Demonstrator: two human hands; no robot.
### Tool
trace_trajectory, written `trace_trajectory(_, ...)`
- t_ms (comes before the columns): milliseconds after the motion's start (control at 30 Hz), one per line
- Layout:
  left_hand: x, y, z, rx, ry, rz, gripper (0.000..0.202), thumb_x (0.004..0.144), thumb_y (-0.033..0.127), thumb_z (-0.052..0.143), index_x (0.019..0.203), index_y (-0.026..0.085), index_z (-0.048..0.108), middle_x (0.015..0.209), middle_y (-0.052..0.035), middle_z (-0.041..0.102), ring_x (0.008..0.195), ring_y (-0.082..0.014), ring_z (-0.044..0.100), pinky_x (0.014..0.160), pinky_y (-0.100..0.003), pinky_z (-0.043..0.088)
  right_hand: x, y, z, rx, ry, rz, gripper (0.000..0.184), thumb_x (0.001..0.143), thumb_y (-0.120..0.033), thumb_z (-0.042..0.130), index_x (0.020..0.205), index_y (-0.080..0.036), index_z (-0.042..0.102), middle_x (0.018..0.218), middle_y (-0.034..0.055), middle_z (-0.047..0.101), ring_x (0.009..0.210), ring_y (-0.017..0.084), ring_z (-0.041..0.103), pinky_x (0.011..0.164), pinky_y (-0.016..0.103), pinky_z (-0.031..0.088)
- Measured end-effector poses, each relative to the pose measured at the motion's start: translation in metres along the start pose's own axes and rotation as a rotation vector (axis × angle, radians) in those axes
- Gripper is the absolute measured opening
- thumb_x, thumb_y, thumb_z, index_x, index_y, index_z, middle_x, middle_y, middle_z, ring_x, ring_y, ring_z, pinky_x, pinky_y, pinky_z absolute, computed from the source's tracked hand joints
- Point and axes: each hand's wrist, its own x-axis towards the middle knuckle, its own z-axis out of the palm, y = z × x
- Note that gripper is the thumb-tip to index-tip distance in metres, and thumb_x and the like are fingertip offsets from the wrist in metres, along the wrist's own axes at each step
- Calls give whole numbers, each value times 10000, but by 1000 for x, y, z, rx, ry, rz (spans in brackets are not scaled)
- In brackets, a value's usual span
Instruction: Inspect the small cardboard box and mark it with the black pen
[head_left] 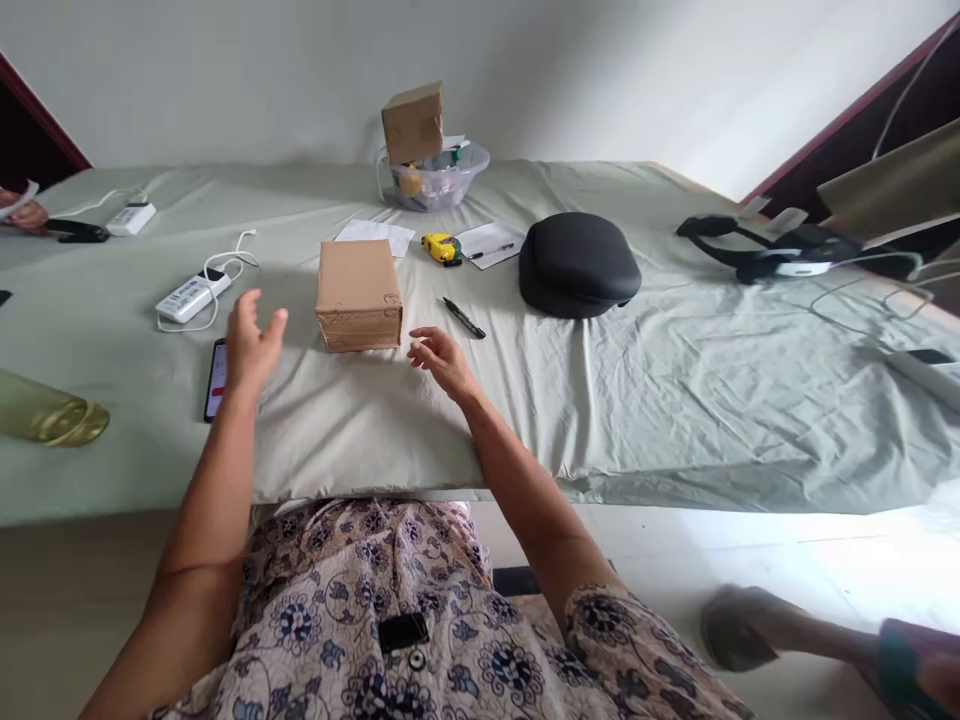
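Observation:
A closed brown cardboard box [358,294] stands on the table under a pale green cloth [645,400]. My left hand [251,345] hovers to the left of the box, fingers apart and empty, a short way from its side. My right hand [441,360] is low over the cloth just right of the box's front corner, fingers loosely spread, holding nothing. Neither hand touches the box. A phone [216,378] with a lit screen lies beside my left wrist, partly hidden by it.
A black pen [463,318], a yellow tape measure [442,248], papers [489,243] and a black case [576,264] lie right of the box. A clear bowl [435,180] holding a second box [413,122] stands behind. A power strip [192,295] lies left, a headset [772,250] far right.

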Motion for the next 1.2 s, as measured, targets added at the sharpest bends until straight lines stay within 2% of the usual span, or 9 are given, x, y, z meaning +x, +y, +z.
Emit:
trace_trajectory(100,-8,18,44,-107,-64,142,750,826,519,758,1468,244,484,1531,-175,517,1424,-350,501,1222,-525,383,1,-3,-3,-16,108,-12,628,802,-651,673,1254,-228,565,936,22,708,788,161,673,735,315,532)
trace_trajectory(167,-17,25,67,-134,-51,191,807,846,575,722,1514,227,430,1589,-193,451,1496,-361,412,1243,-526,351,2,-9,-6,-77,145,-26,690,816,-657,674,1351,-249,519,1049,49,705,849,178,671,776,341,546)
trace_trajectory(300,-36,22,88,-159,-65,202,801,891,639,636,1535,215,420,1555,-202,482,1485,-366,425,1233,-530,365,10,-27,-8,-187,164,-93,821,811,-701,701,1481,-291,461,1281,114,660,1005,229,665,874,395,569)
trace_trajectory(467,-47,8,91,-140,-98,255,677,954,636,527,1478,207,506,1460,-195,574,1409,-345,513,1212,-525,394,32,-29,11,-309,172,-244,887,819,-739,684,1552,-319,410,1504,156,520,1218,301,608,982,443,559)
trace_trajectory(600,-50,5,94,-129,-74,279,627,949,600,558,1438,209,528,1463,-192,578,1384,-326,541,1198,-494,417,44,-8,31,-325,222,-233,802,876,-726,612,1530,-295,442,1463,143,555,1233,285,607,1029,429,540)
trace_trajectory(667,-51,5,94,-148,-61,280,593,941,589,577,1404,220,552,1444,-178,596,1367,-312,556,1199,-474,418,47,3,34,-310,218,-221,746,897,-701,588,1499,-271,490,1430,147,584,1218,277,609,998,402,551)
trace_trajectory(833,-48,6,92,-197,-15,277,475,962,558,552,1299,232,624,1344,-144,672,1302,-283,604,1183,-442,428,52,20,26,-232,183,-181,692,900,-650,581,1486,-287,521,1346,105,638,1066,222,637,896,346,573)
trace_trajectory(1067,-41,2,87,-219,42,270,383,982,459,504,1210,219,696,1244,-124,740,1193,-251,671,1114,-398,486,55,28,20,-301,98,-127,613,848,-464,661,1412,-236,591,1153,74,704,895,180,667,907,349,575)
trace_trajectory(1200,-38,-1,84,-293,65,193,414,961,511,538,1201,211,690,1257,-119,733,1205,-240,669,1110,-386,491,53,27,18,-343,97,-153,615,820,-439,709,1398,-257,604,1094,51,736,906,196,685,940,380,576)
